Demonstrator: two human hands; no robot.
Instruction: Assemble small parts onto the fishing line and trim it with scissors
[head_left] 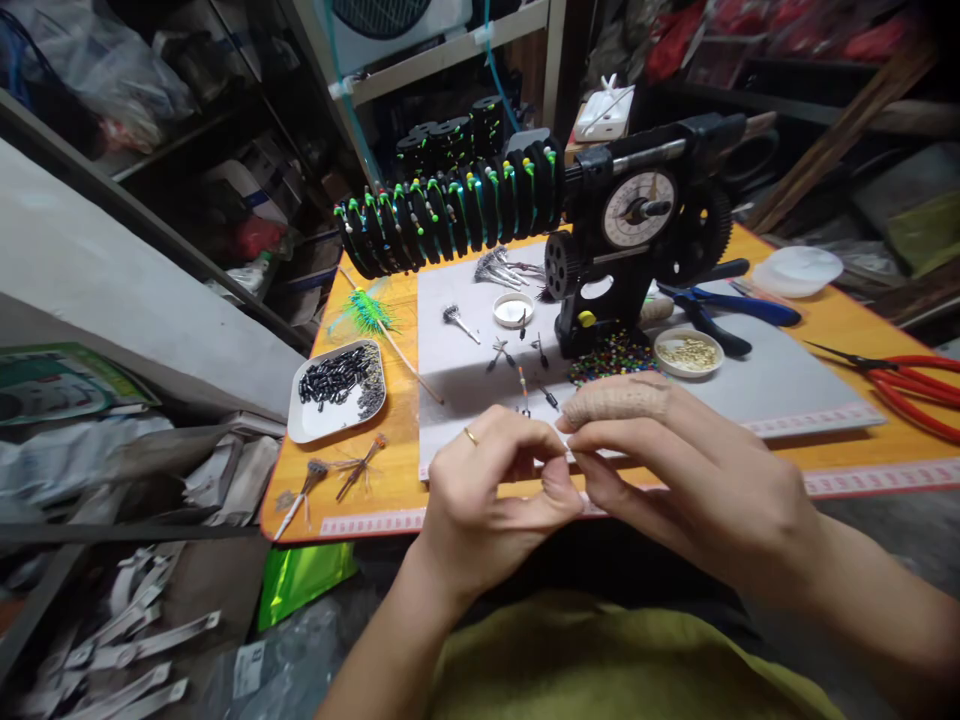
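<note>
My left hand (495, 480), a ring on one finger, and my right hand (675, 460), its index finger wrapped in a beige bandage, meet fingertip to fingertip over the front edge of the grey mat (780, 385). Both pinch something tiny that I cannot make out. Just beyond them lie small hooks and rigs (525, 380) and a heap of coloured beads (611, 360). Behind those stands a black winding machine (637, 230) with a dial, and a row of black foam spools (450, 215) on its shaft.
A white tray (319, 425) of black pieces sits at the left on the orange table (397, 410). Blue pliers (727, 305), red scissors (907, 385), a dish of gold bits (688, 352), a small white cap (513, 310) and a green feathered lure (367, 312) lie around. Clutter fills the floor at the left.
</note>
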